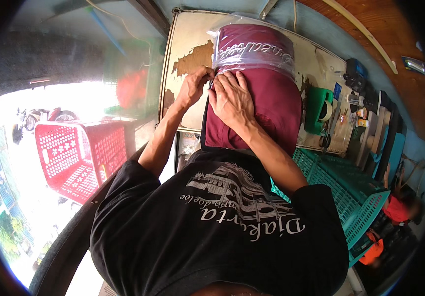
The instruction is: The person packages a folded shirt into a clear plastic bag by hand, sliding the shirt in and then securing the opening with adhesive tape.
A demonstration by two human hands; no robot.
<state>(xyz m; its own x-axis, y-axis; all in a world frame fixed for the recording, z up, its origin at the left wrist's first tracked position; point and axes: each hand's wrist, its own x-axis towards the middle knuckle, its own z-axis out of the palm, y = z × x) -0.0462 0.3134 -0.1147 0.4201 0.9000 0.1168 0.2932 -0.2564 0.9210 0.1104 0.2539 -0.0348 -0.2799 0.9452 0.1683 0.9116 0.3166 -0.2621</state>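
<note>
A folded maroon garment [271, 88] with white lettering lies on the worn table [188, 33]. A clear plastic bag [253, 48] covers its far part, and the near part is bare. My left hand [197, 83] has its fingertips pinched at the bag's left edge, beside the garment's dark-edged side. My right hand [234, 98] lies flat on the maroon cloth just below the bag's opening, fingers pointing away from me. Whether cloth or only plastic is between my left fingertips is hard to tell.
To the right on the table are a green tape dispenser [314, 111], scissors [324, 140] and small containers [361, 113]. Teal plastic crates [331, 185] stand by the table's near right side. A red plastic basket [109, 155] is at the left. People are at the far right.
</note>
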